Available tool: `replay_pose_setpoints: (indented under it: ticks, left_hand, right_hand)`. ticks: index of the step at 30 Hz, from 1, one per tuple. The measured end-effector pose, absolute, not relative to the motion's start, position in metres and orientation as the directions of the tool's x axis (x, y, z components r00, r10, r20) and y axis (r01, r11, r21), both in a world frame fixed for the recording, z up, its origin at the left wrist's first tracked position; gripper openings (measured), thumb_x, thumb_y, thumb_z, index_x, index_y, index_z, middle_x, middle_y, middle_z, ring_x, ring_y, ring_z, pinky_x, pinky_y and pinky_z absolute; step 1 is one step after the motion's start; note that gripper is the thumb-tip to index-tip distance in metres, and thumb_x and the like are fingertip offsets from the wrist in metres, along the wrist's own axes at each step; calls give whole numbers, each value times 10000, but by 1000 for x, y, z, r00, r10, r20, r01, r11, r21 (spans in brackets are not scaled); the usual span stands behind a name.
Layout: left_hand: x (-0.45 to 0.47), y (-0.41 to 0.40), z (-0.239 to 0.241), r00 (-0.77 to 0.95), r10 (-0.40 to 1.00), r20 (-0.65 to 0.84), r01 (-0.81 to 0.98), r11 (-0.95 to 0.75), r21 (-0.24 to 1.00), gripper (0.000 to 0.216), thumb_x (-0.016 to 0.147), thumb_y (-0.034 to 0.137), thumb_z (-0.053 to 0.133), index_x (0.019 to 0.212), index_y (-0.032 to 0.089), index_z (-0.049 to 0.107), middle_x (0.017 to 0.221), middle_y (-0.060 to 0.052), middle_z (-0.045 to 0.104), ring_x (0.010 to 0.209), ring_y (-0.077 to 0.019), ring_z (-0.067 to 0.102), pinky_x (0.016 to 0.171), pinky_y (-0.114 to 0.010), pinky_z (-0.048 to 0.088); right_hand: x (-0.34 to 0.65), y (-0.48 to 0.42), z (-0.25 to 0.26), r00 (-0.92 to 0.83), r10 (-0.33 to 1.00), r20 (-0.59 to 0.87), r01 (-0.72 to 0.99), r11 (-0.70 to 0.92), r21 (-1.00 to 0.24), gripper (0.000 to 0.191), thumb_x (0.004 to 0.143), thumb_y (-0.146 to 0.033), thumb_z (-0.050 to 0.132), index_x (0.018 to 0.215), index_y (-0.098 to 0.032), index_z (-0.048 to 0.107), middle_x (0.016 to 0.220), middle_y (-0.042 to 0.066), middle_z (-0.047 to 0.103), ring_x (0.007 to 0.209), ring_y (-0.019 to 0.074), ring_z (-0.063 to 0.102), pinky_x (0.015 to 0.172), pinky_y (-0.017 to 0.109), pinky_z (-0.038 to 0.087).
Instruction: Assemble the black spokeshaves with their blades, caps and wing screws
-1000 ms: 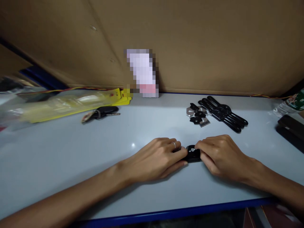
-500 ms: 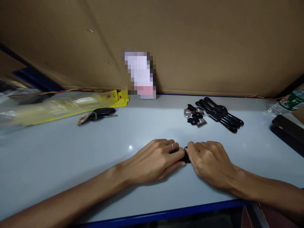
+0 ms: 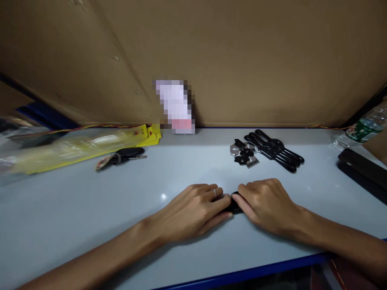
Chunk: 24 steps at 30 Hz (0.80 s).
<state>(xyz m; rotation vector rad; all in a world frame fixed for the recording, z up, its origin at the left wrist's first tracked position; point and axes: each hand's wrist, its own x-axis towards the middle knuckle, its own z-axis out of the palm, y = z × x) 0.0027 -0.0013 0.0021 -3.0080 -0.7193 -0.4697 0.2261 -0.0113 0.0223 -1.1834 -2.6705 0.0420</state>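
Observation:
Both my hands rest on the pale grey table near its front edge, fingertips meeting over a small black part. My left hand, with a ring on one finger, has its fingers curled against the part's left side. My right hand covers the part's right side with its fingers closed on it. Only a sliver of the black part shows between the two hands.
A pile of black handled pieces and small black and silver parts lies behind my right hand. A key fob with keys, a yellow plastic packet, a water bottle, a dark case and a cardboard wall surround the table.
My right hand has slid left over the black part, which was more exposed a second ago. The view has tilted slightly upward.

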Motion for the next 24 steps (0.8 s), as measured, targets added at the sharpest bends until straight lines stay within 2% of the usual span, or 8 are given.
replay_pose_setpoints:
  ticks: [3,7,9,12,15,20,22,24]
  left_hand:
    - [2,-1,4,849,444,285,452,-891,41,334,1084,356,365,886,192,578,747,-5,599,615,-159,548,574,-313,413]
    - [1,0,4,842,459,285,468,-883,39,385,1099,404,313,910,192,572,756,-6,607,608,-157,560,570,-304,404]
    - [2,-1,3,835,478,272,485,-873,43,434,1102,444,277,879,192,551,730,0,607,582,-153,560,553,-299,393]
    - [2,-3,0,824,489,287,502,-864,30,489,1097,494,236,825,193,508,663,15,590,524,-145,541,517,-295,367]
    - [2,-4,-1,823,459,334,497,-867,-31,497,1097,495,219,810,194,491,637,22,581,494,-140,523,506,-298,358]
    - [0,0,-1,813,411,413,503,-853,-142,484,1103,459,253,776,193,491,623,19,559,506,-139,489,498,-293,337]
    - [-2,2,3,792,416,447,523,-840,-143,436,1101,434,307,792,192,498,630,17,546,528,-144,484,497,-289,349]
    - [-5,4,9,724,452,521,580,-807,-107,342,1086,417,379,912,173,543,743,-24,593,650,-172,552,558,-291,430]
  right_hand:
    - [243,6,31,-558,789,259,800,594,-87,339,1016,-263,458,740,-175,635,670,41,680,574,156,556,563,320,185]
    - [266,29,44,-304,917,259,942,329,-59,330,984,-309,520,700,-180,627,649,46,659,578,169,535,566,313,193]
    - [271,32,49,-398,904,155,901,417,-121,315,987,-298,531,713,-182,633,684,36,666,618,169,557,582,307,242]
    - [270,24,54,-660,751,-28,723,624,-297,219,988,-280,577,815,-189,675,831,24,696,743,161,613,661,290,345]
    - [265,11,59,-740,656,-147,655,654,-379,68,948,-242,656,905,-198,686,924,16,698,795,154,632,694,278,386]
    - [258,-2,59,-735,661,-148,672,682,-289,43,912,-148,667,927,-188,658,883,8,700,745,166,633,673,288,391]
    - [257,-1,58,-730,676,-98,679,703,-212,63,939,-124,612,931,-173,651,883,25,702,718,167,623,659,295,386]
    - [262,7,58,-731,681,-37,678,720,-147,108,957,-113,563,926,-162,654,905,49,708,707,166,619,644,294,379]
